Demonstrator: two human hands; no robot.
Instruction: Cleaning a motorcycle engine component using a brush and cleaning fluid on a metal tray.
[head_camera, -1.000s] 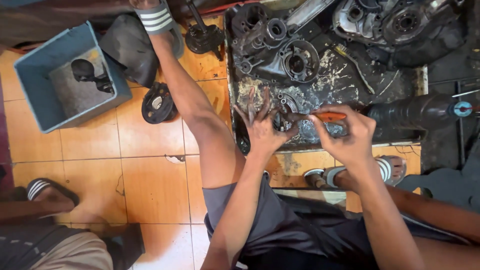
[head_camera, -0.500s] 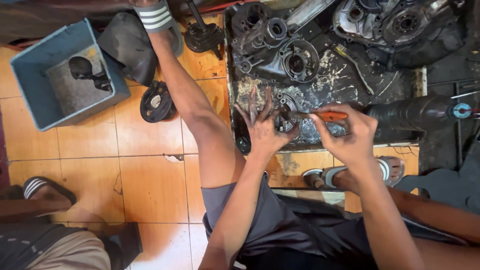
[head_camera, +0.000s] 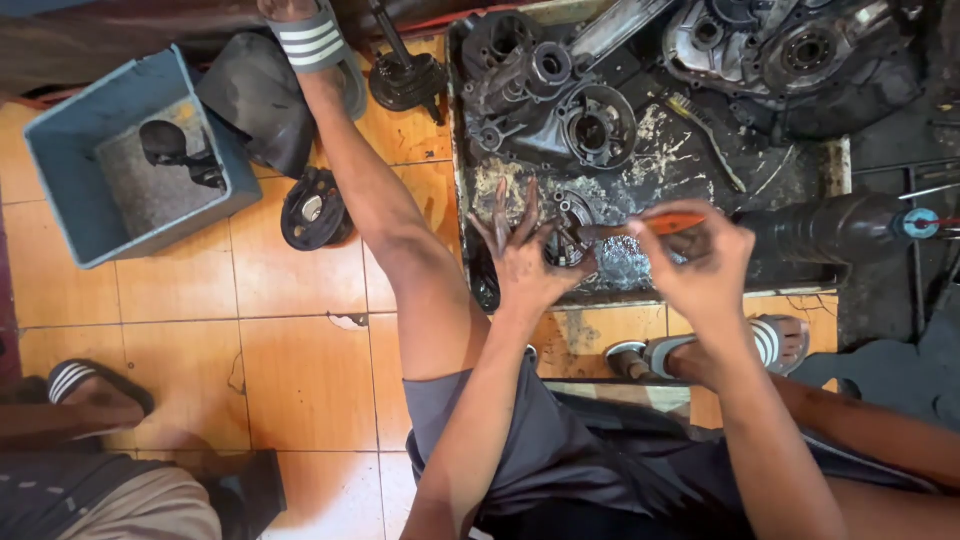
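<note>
My left hand (head_camera: 525, 260) grips a small round greasy engine part (head_camera: 568, 238) at the near edge of a black oily tray (head_camera: 700, 170), with its fingers spread upward. My right hand (head_camera: 705, 262) is closed around orange-handled pliers (head_camera: 650, 226), whose jaws point left into the round part. Both hands are black with grease. I sit on an orange tiled floor (head_camera: 250, 340) with my left leg (head_camera: 390, 220) stretched forward beside the tray.
Several engine cases and gears (head_camera: 570, 110) lie in the tray. A blue plastic bin (head_camera: 120, 160) with a dark part stands at the left, a black round part (head_camera: 312, 210) beside it. Another person's sandalled foot (head_camera: 95, 390) is at lower left. A black cylinder (head_camera: 830, 230) lies right.
My left hand has spread its fingers wider over the round part, and the pliers have shifted slightly against it. The view has drifted a little.
</note>
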